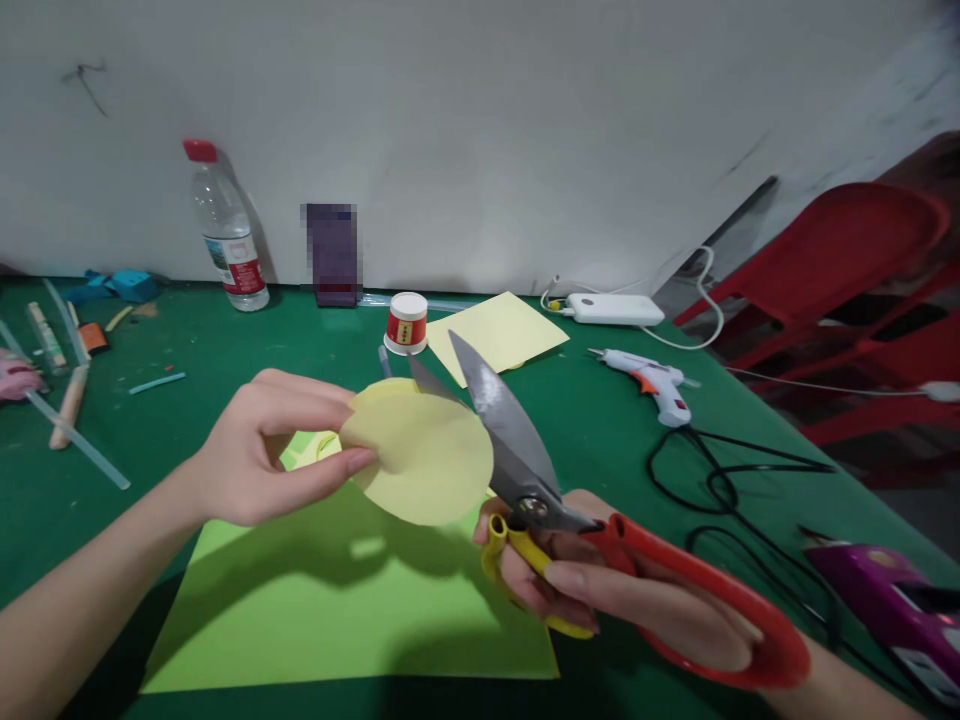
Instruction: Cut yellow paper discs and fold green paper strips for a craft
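Observation:
My left hand (pixel 281 440) pinches the left edge of a pale yellow paper circle (pixel 424 460) between thumb and fingers. A bit of another yellow round edge shows behind its top. My right hand (pixel 600 580) grips a pair of scissors (pixel 510 420) with red and yellow handles. Their blades are spread, pointing up and away, right at the circle's right edge; one blade passes partly behind the paper. Below both hands lies a light green sheet (pixel 337 610), with their shadows on it. A small cut-out piece, partly hidden behind my left hand, rests at its far side.
Farther back stand a water bottle (pixel 229 240), a dark phone (pixel 334 255) and a red-and-white paper cup (pixel 407 322), beside yellow paper (pixel 499 335). On the right lie a white glue gun (pixel 652 380), its black cord, a white power strip (pixel 615 308) and a purple tool (pixel 885 610). Glue sticks (pixel 79 450) lie left.

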The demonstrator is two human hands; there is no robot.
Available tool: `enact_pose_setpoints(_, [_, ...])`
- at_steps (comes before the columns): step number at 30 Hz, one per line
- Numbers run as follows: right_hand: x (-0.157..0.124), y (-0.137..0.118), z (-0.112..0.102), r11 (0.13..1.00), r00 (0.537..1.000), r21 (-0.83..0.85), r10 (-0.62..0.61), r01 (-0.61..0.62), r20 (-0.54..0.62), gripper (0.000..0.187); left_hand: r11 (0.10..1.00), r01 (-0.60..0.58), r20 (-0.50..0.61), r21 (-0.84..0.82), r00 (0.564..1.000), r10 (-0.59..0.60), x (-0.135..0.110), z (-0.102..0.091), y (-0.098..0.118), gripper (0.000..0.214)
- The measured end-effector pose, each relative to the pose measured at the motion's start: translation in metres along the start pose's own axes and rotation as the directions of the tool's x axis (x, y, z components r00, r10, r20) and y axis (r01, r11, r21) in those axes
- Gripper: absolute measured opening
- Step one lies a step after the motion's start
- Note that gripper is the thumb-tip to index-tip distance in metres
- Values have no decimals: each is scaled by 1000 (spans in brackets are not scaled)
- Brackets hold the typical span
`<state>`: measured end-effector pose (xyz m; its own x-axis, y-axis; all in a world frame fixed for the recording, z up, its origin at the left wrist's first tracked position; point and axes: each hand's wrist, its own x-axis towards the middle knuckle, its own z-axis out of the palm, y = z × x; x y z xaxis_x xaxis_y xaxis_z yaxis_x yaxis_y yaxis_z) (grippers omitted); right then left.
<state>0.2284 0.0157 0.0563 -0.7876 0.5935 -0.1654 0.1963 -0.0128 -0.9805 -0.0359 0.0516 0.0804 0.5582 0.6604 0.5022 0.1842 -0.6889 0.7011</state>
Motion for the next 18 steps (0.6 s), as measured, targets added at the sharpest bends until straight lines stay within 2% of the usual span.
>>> enact_pose_setpoints(4, [2, 4, 2, 999, 1000, 53, -12, 13, -19, 29, 999, -46, 12, 7, 999, 46, 2, 0, -3, 32])
enact_pose_setpoints(6, [3, 5, 4, 999, 998, 40, -16, 19, -64, 34, 997, -72, 12, 1, 997, 72, 3, 0, -6, 34])
enact_pose_setpoints(8, [3, 6, 4, 998, 976, -64, -8, -6, -216, 38, 996, -89, 1, 0, 996, 89, 3, 0, -9, 36])
enact_pose_setpoints(10, [4, 5, 1, 954, 892, -267, 3, -139, -451, 30, 996, -88, -10, 0, 996, 88, 2, 2, -11, 35])
enact_pose_setpoints(12, [7, 6, -7, 797, 774, -462, 13, -390, -633, 14, 998, -66, -21, -4, 998, 66, 2, 4, -11, 33])
enact_pose_setpoints(14, [12, 12, -17, 541, 703, -562, 79, -625, -706, 17, 1000, 4, -21, -4, 1000, -4, 3, 6, -9, 28])
enact_pose_setpoints(16, [17, 23, -28, 333, 673, -601, 167, -726, -721, 15, 996, 87, -10, -11, 996, -87, 3, 8, -7, 24])
enact_pose_setpoints(18, [22, 36, -36, 262, 668, -618, 203, -741, -716, 13, 990, 136, 8, -32, 991, -136, 4, 9, -5, 23])
